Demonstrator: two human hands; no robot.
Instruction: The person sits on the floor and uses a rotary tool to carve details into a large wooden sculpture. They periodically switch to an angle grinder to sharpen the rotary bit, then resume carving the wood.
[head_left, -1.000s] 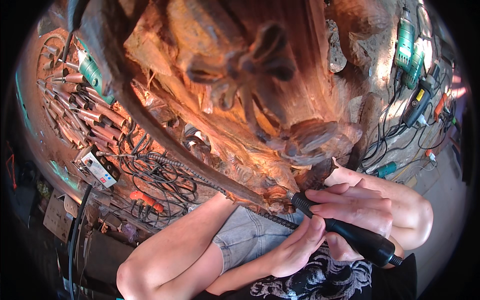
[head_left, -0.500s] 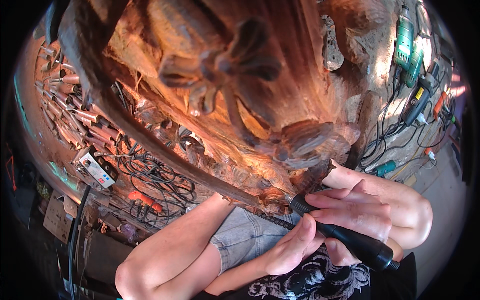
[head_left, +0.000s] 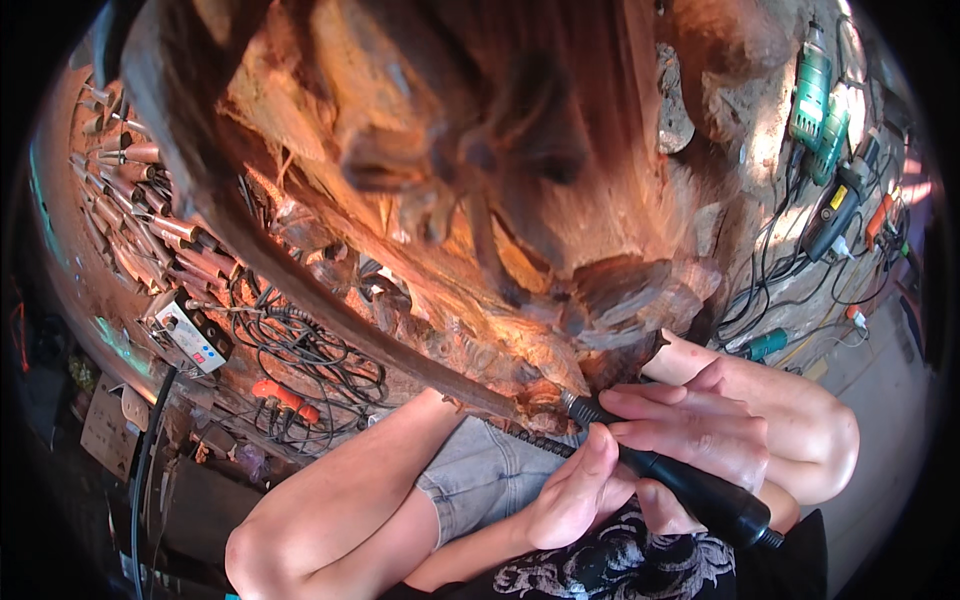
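Note:
A black rotary carving handpiece (head_left: pixel 695 490) lies aslant over my lap, its ribbed collar and metal nose up against the lower edge of a large reddish-brown wood carving (head_left: pixel 620 215). My right hand (head_left: pixel 705 430) wraps round its body, fingers over the top near the collar. From the left, my left hand (head_left: pixel 570 503) presses its thumb to the handpiece's side; its other fingers run underneath and are mostly hidden. The bit's tip is hard to make out where it meets the wood. Carved flower shapes (head_left: pixel 480 155) stand out, blurred, on the carving's near face.
Many wooden-handled chisels (head_left: pixel 165 225) lie in a heap at the left. Below them are a small control box (head_left: pixel 190 335), coiled black cables (head_left: pixel 310 360) and an orange tool (head_left: pixel 285 398). Green power tools (head_left: pixel 815 100) and a dark grinder (head_left: pixel 840 210) with cords lie at the right.
Both hands and the handpiece have shifted slightly left in the picture. The carving's upper part appears a little lower and further right, and its flowers are more blurred. The grip looks the same.

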